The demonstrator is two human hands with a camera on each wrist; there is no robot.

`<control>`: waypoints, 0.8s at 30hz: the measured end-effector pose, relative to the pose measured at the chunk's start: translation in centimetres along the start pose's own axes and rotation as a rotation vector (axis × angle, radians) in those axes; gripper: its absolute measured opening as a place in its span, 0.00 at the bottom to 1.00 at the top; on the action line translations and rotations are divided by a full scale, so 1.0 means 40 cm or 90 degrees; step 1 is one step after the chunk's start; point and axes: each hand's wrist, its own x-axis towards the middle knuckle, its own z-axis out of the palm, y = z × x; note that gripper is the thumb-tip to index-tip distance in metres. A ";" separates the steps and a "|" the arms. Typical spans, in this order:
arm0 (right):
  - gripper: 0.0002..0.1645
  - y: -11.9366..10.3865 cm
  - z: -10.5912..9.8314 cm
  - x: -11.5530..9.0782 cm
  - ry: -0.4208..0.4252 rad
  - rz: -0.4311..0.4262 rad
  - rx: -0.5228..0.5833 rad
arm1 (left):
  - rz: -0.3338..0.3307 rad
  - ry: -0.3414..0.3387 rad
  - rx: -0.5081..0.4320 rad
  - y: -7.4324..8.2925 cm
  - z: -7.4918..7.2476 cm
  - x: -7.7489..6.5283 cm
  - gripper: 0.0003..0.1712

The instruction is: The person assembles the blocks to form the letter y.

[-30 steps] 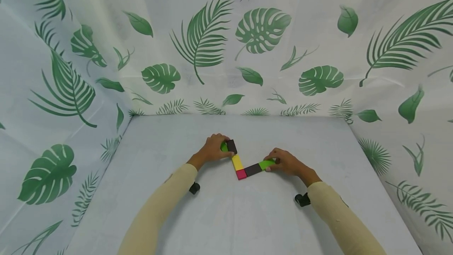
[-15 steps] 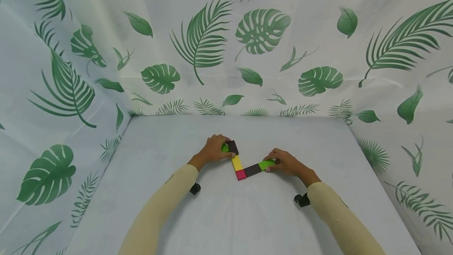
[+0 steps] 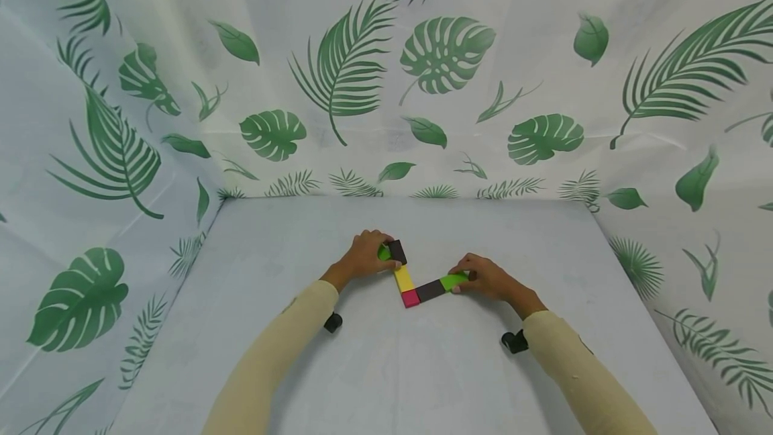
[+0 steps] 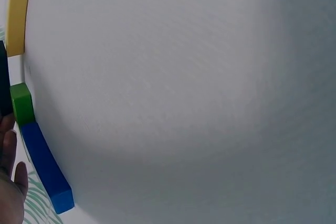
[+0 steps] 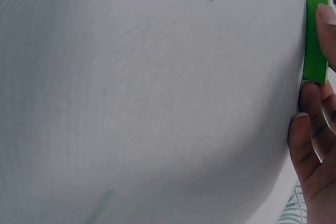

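My left hand (image 3: 364, 253) pinches a black block (image 3: 397, 252) between thumb and fingers, at the far end of a bent row of coloured blocks. A green block (image 3: 384, 252) lies partly hidden under that hand. In the left wrist view a blue block (image 4: 47, 169) joins the green block (image 4: 22, 103); the head view hides the blue one. A yellow block (image 3: 404, 278) leads down to a small red block (image 3: 410, 298) at the corner. From there a second black block (image 3: 431, 291) runs to a lime green block (image 3: 453, 280), pinched at its end by my right hand (image 3: 488, 276).
The blocks lie on a table with a pale grey cover (image 3: 386, 368). White sheets with green leaf prints (image 3: 447, 52) hang behind it and on both sides. Small black wrist cameras (image 3: 514, 342) sit under the cream sleeves (image 3: 580, 361).
Both hands keep their hold with hardly any movement. The row of blocks looks the same; the whole head view shifts only very slightly.
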 end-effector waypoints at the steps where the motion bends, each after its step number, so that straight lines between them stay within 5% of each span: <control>1: 0.24 0.000 0.000 0.000 0.000 0.000 -0.001 | 0.000 0.001 0.001 0.000 0.000 0.000 0.41; 24: 0.24 -0.006 0.000 0.000 -0.002 0.004 0.000 | -0.013 -0.015 0.019 -0.001 -0.003 -0.001 0.41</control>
